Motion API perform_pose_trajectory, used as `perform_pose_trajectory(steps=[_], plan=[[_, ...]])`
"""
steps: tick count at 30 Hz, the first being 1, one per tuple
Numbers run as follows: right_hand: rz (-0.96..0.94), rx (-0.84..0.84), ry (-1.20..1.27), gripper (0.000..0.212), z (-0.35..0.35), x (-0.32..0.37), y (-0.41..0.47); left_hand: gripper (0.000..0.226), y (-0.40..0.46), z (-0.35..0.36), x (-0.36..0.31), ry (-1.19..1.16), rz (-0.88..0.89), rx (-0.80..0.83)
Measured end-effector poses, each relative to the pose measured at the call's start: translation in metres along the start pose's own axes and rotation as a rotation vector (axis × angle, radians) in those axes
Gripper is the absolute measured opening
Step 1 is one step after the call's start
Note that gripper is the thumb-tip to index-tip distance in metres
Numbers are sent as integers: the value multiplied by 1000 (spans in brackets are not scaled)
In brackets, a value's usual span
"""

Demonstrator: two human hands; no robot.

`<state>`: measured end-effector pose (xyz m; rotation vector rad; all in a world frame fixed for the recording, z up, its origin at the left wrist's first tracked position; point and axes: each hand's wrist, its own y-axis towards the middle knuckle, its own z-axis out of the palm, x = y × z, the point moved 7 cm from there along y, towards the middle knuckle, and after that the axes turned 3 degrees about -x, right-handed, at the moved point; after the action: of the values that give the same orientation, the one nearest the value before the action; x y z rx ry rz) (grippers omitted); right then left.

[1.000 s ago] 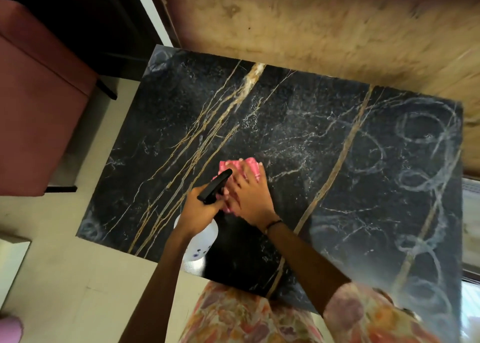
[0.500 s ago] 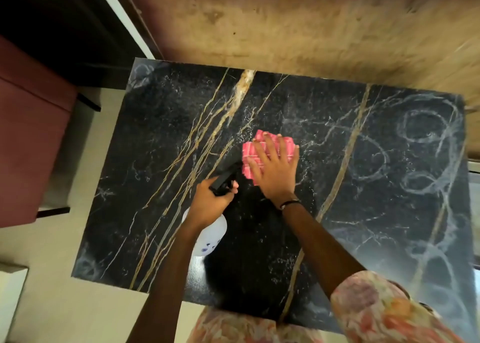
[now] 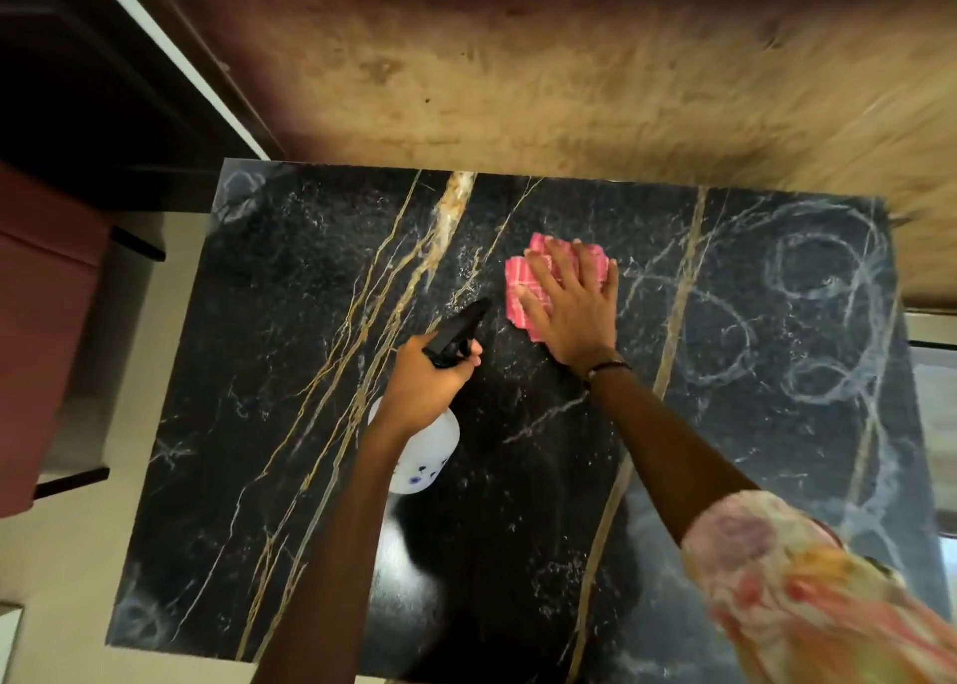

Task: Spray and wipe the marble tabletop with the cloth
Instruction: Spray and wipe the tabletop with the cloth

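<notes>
Black marble counter (image 3: pixel 290 424) with gold veins, bearing whitish swirl marks at its right side. The right hand (image 3: pixel 572 315) lies flat, fingers (image 3: pixel 544 269) spread, pressing the pink cloth (image 3: pixel 520 289) onto the counter's far centre. The left hand (image 3: pixel 424 388) is curled around a white spray bottle (image 3: pixel 427 455) with a black nozzle, just left of the cloth.

My table is a black marble tabletop (image 3: pixel 290 372) streaked with gold and white veins, and pale looping smears cover its right part. A pink cloth (image 3: pixel 523 289) lies flat on it near the far edge, about midway across, pressed down under my right hand (image 3: pixel 575 315). Fine white specks dot the stone around the cloth and nearer me.
</notes>
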<state>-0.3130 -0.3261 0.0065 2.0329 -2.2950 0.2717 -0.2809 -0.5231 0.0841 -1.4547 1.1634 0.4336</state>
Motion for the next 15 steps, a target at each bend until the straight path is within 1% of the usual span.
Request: perform_pose_trajectory(steps=[2, 3, 5, 6, 7, 9, 10, 11, 13, 15], plan=[[-19, 9, -18, 63, 2, 24, 15, 17, 7, 1, -5, 24, 13, 0], [-66, 13, -37, 64, 3, 38, 13, 17, 11, 1, -7, 33, 16, -5], [-211, 25, -42, 63, 6, 60, -2, 27, 20, -1, -9, 33, -4, -29], [-290, 33, -28, 60, 8, 62, -14, 33, 24, -3, -9, 33, -18, -42], [-356, 41, -25, 58, 11, 59, -25, 34, 28, -4, -10, 29, -26, -48], [-410, 31, -47, 58, 13, 34, -38, 22, 34, -3, -14, 20, -11, -26], [-385, 13, -60, 59, 12, 16, -37, 16, 37, -3, -17, 17, 1, -14], [-332, -6, -64, 60, 9, -2, -30, 14, 40, -3, -20, 18, 14, -11], [-187, -13, -66, 61, 3, -28, -6, 15, 46, -4, -24, 21, 29, -12], [-42, -15, -38, 62, -2, -36, 28, 11, 52, -4, -26, 13, 39, -13]])
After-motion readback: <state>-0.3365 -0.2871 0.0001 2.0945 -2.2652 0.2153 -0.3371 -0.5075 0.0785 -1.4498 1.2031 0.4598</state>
